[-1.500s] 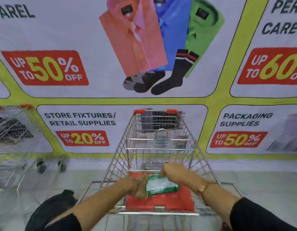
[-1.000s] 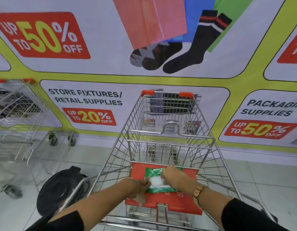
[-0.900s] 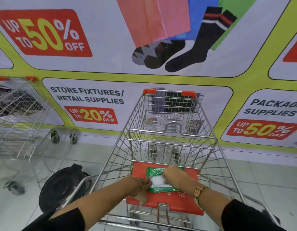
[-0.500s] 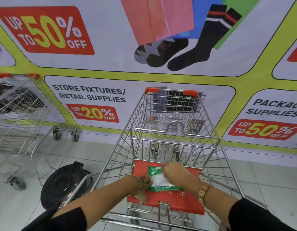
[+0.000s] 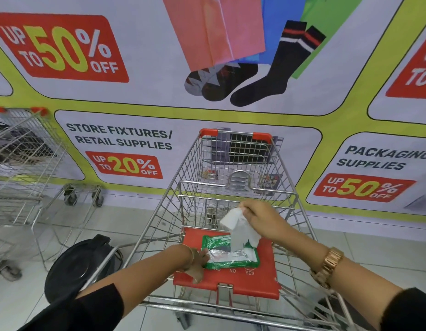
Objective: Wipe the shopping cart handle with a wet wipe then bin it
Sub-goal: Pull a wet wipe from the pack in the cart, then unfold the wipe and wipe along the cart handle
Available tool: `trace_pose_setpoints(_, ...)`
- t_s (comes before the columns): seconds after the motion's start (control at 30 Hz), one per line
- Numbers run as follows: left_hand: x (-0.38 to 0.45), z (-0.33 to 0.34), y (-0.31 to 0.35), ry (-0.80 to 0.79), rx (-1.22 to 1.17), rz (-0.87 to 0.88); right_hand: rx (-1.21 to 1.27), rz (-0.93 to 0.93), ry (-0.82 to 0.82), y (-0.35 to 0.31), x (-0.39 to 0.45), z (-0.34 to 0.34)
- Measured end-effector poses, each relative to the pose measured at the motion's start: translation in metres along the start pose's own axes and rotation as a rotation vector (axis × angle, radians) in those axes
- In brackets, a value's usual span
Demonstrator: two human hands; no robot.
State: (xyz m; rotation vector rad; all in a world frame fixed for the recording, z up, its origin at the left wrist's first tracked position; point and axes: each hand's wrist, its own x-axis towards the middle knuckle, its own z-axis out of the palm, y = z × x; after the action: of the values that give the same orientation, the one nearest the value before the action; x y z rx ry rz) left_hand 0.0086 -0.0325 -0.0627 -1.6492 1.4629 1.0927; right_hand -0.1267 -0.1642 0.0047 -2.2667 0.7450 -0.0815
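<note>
A green pack of wet wipes (image 5: 230, 255) lies on the red child-seat flap (image 5: 267, 278) of the metal shopping cart (image 5: 164, 218). My left hand (image 5: 198, 261) presses the pack's left end down. My right hand (image 5: 262, 218) is raised above the pack, pinching a white wet wipe (image 5: 238, 225) whose lower end still hangs down to the pack's opening. The cart's steel handle bar (image 5: 207, 306) runs across the bottom, under my forearms. A black round-lidded bin (image 5: 76, 266) stands on the floor left of the cart.
A second wire cart (image 5: 21, 163) is parked at the far left against the wall. A large printed sale banner (image 5: 135, 91) covers the wall just beyond the cart's front. Pale floor tiles (image 5: 386, 254) lie on both sides.
My right hand has lifted from the pack, drawing a white wipe up out of it. My left hand stays on the pack. The view dipped downward.
</note>
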Motion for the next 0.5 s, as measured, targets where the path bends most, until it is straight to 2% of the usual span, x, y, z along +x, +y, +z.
trace_pose_setpoints(0.07,-0.006,-0.003,-0.006,0.075,-0.15,-0.021,0.172,0.057,0.013,-0.004,-0.006,-0.007)
trace_pose_setpoints(0.13,-0.015,-0.006,-0.013,0.215,-0.335,-0.066,0.369,0.127,0.021,-0.008,-0.013,-0.011)
trace_pose_setpoints(0.23,-0.04,-0.022,-0.018,0.537,-0.558,0.056,0.539,0.195,0.056,-0.023,-0.024,-0.02)
trace_pose_setpoints(0.33,-0.076,-0.036,-0.019,0.758,-0.98,0.222,0.627,0.208,0.083,-0.044,-0.036,-0.032)
trace_pose_setpoints(0.43,-0.105,-0.044,-0.02,0.783,-1.305,0.398,0.675,0.196,0.111,-0.063,-0.046,-0.038)
trace_pose_setpoints(0.5,-0.125,-0.043,-0.015,0.778,-1.403,0.502,0.711,0.182,0.141,-0.077,-0.053,-0.037)
